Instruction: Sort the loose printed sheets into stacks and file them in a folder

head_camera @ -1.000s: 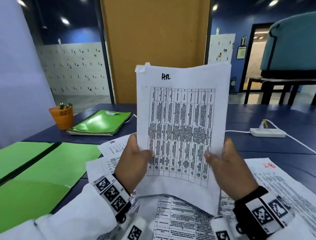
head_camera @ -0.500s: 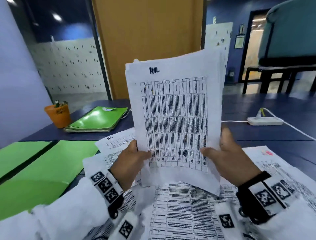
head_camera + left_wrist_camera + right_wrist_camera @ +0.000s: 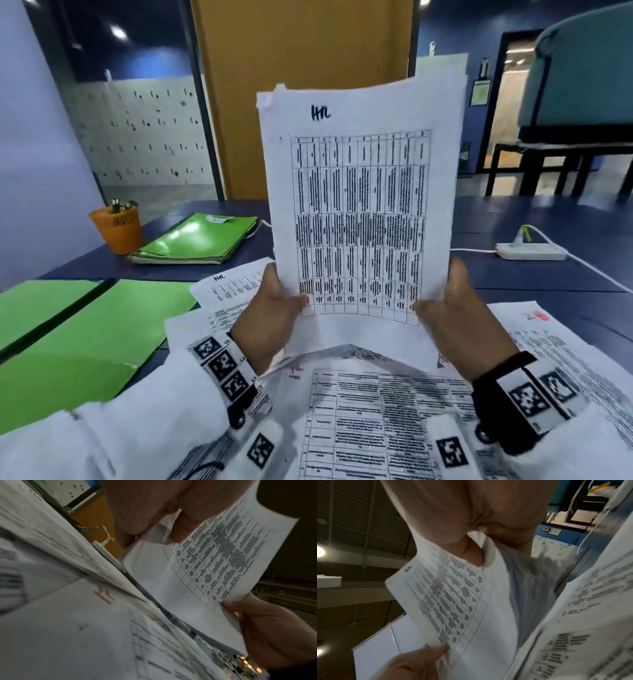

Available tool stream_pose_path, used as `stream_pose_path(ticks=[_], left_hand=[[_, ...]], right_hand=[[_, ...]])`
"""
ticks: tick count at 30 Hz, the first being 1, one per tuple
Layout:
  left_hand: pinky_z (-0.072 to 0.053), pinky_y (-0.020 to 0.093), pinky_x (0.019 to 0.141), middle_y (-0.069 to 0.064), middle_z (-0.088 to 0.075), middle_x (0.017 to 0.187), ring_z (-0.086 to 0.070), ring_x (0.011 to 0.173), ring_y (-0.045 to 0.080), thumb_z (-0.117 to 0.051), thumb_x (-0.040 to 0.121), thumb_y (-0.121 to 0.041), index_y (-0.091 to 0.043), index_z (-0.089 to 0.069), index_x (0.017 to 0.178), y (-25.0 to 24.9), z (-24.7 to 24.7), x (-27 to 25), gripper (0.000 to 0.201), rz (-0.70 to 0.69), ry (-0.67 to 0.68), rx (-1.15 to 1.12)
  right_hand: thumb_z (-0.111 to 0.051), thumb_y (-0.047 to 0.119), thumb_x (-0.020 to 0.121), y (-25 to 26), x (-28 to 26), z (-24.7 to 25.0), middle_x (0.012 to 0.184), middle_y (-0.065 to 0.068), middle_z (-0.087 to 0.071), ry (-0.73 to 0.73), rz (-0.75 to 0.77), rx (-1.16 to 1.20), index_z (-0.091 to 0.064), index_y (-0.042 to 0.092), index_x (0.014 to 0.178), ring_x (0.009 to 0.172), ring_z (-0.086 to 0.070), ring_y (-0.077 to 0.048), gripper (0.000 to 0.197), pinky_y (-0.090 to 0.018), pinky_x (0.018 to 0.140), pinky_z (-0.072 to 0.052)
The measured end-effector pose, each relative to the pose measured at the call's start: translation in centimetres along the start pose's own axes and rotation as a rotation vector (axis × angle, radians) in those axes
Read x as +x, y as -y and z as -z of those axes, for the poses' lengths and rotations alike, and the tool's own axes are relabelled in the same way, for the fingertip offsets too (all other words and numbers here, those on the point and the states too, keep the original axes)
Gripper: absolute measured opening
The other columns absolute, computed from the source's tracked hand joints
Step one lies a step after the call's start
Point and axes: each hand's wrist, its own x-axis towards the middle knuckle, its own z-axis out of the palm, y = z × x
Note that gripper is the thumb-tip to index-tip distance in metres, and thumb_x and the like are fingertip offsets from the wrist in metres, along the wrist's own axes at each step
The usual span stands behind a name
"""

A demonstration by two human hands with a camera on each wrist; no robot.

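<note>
I hold a stack of printed sheets [image 3: 359, 212] upright above the table, its top page a printed table marked "HR" in ink. My left hand [image 3: 274, 315] pinches the stack's lower left edge, thumb on the front. My right hand [image 3: 455, 318] pinches the lower right edge the same way. The left wrist view shows the stack [image 3: 214, 574] held between both thumbs; the right wrist view shows the stack [image 3: 462, 601] too. More loose printed sheets [image 3: 376, 411] lie spread under my wrists. An open green folder [image 3: 85, 335] lies flat at the left.
A pile of shut green folders [image 3: 195, 240] and an orange pen cup [image 3: 116, 226] stand at the back left of the dark blue table [image 3: 531, 274]. A white power strip [image 3: 529, 250] with its cable lies at the back right.
The stack has risen a little and tilted more upright in both hands. Both grips stay on its lower edges.
</note>
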Motion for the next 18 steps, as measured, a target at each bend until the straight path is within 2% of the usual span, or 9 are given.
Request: stream_pose_path(ticks=[3, 6, 10, 13, 14, 15, 16, 17, 18], left_hand=[[-0.06, 0.031, 0.082, -0.002, -0.074, 0.124, -0.072, 0.109, 0.016, -0.052, 0.099, 0.006, -0.027, -0.05, 0.135, 0.8, 0.1, -0.3, 0.049, 0.05, 0.033, -0.039], [-0.058, 0.028, 0.083, -0.002, -0.075, 0.115, -0.072, 0.104, 0.012, -0.054, 0.1, 0.003, -0.021, -0.055, 0.127, 0.7, 0.0, -0.9, 0.036, 0.024, -0.007, 0.031], [-0.042, 0.012, 0.051, -0.014, -0.06, 0.07, -0.059, 0.06, -0.006, -0.052, 0.099, 0.004, -0.018, -0.052, 0.098, -1.3, 0.3, -1.0, 0.022, -0.046, 0.03, 0.142], [-0.037, 0.01, 0.045, -0.016, -0.061, 0.069, -0.053, 0.047, -0.009, -0.056, 0.098, -0.001, -0.016, -0.054, 0.108, -3.3, 0.5, -1.1, 0.018, -0.069, 0.067, 0.207], [-0.044, 0.01, 0.052, -0.009, -0.066, 0.08, -0.059, 0.055, -0.011, -0.06, 0.095, -0.004, -0.014, -0.055, 0.115, -3.7, 0.6, -0.7, 0.022, -0.069, 0.049, 0.216], [-0.054, 0.017, 0.07, 0.0, -0.072, 0.093, -0.07, 0.077, -0.004, -0.064, 0.09, -0.008, -0.014, -0.056, 0.12, -4.4, 0.6, -0.5, 0.031, -0.062, 0.049, 0.179], [-0.058, 0.036, 0.093, 0.009, -0.074, 0.107, -0.073, 0.103, 0.015, -0.066, 0.084, -0.011, -0.014, -0.057, 0.124, -5.1, 0.6, -0.5, 0.042, -0.044, 0.062, 0.124], [-0.048, 0.056, 0.107, 0.014, -0.073, 0.117, -0.067, 0.118, 0.034, -0.065, 0.079, -0.011, -0.015, -0.058, 0.127, -5.3, 0.8, -0.3, 0.048, -0.043, 0.074, 0.066], [-0.039, 0.066, 0.11, 0.017, -0.072, 0.123, -0.063, 0.12, 0.042, -0.063, 0.078, -0.008, -0.016, -0.059, 0.126, -5.6, 0.8, -0.3, 0.049, -0.061, 0.093, 0.021]], right_hand=[[-0.051, -0.006, 0.09, -0.5, 0.0, -0.1, 0.106, 0.015, -0.066, 0.052, -0.01, -0.007, -0.04, 0.046, 0.11, 0.087, -0.064, -0.002, 0.056, -0.022, 0.069, -0.049], [-0.048, -0.011, 0.087, -0.3, -0.1, -0.3, 0.09, 0.008, -0.067, 0.059, -0.012, 0.014, -0.045, 0.036, 0.104, 0.069, -0.062, -0.005, 0.05, -0.015, 0.056, -0.047], [-0.049, -0.01, 0.085, -0.2, 0.0, 0.2, 0.079, 0.0, -0.065, 0.012, -0.034, 0.08, -0.049, 0.031, 0.106, 0.053, -0.054, -0.006, 0.046, -0.017, 0.047, -0.044], [-0.055, -0.011, 0.085, -0.2, 0.2, 0.5, 0.094, -0.007, -0.069, 0.01, -0.056, 0.142, -0.051, 0.027, 0.104, 0.067, -0.061, -0.005, 0.043, -0.019, 0.061, -0.05], [-0.056, -0.013, 0.085, -0.2, 0.5, 0.6, 0.1, -0.008, -0.071, 0.011, -0.075, 0.212, -0.052, 0.024, 0.109, 0.075, -0.066, -0.009, 0.043, -0.024, 0.068, -0.054], [-0.055, -0.014, 0.085, -0.2, 0.8, 0.8, 0.103, -0.009, -0.073, 0.007, -0.101, 0.306, -0.052, 0.02, 0.112, 0.078, -0.069, -0.014, 0.044, -0.031, 0.072, -0.057], [-0.054, -0.015, 0.086, -0.4, 1.1, 1.1, 0.103, -0.01, -0.074, 0.0, -0.125, 0.433, -0.053, 0.018, 0.113, 0.078, -0.071, -0.019, 0.042, -0.036, 0.072, -0.059], [-0.055, -0.012, 0.087, -0.2, 1.4, 1.5, 0.102, -0.012, -0.074, -0.019, -0.136, 0.546, -0.053, 0.018, 0.111, 0.074, -0.072, -0.021, 0.038, -0.037, 0.068, -0.06], [-0.06, -0.004, 0.088, -0.2, 1.7, 2.0, 0.101, -0.012, -0.073, -0.037, -0.123, 0.633, -0.052, 0.018, 0.109, 0.069, -0.071, -0.02, 0.032, -0.037, 0.062, -0.059]])
